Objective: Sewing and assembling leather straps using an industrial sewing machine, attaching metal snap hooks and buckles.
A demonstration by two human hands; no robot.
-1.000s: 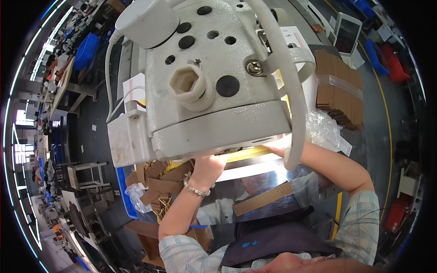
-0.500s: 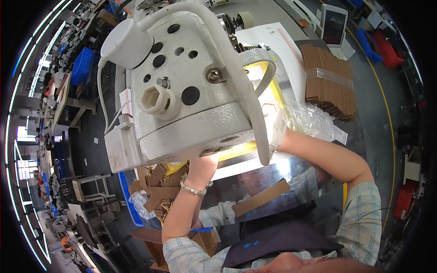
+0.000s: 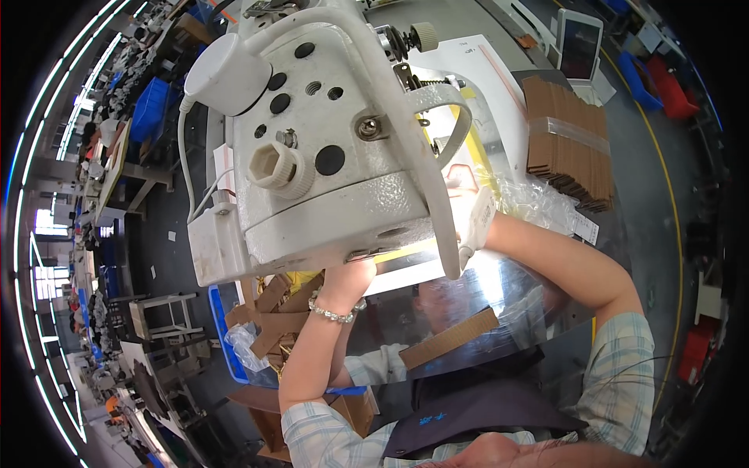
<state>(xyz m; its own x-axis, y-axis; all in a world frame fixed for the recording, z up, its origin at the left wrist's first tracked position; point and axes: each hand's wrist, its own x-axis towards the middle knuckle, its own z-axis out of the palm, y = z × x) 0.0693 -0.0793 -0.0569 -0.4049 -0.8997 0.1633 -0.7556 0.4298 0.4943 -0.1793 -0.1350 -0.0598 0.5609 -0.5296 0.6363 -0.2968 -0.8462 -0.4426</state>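
My left hand [image 3: 349,281] is at the white machine's [image 3: 343,204] six o'clock, right hand [image 3: 462,181] at three; I can't tell either's grip.

That machine [image 3: 343,210] looks off-white, dotted with black plugs [image 3: 330,161]; the cardboard stack [image 3: 568,156] is brown, the apron [image 3: 468,409] dark purplish, the sleeves [image 3: 624,351] plaid (bluish lines on cream).

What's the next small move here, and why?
Probably a slight lean to the right before shifting anything: the sewing machine blocks the view of the left hand's fingers, and the right hand, beyond its right side, is only partly in view. A clearer look seems wise first.
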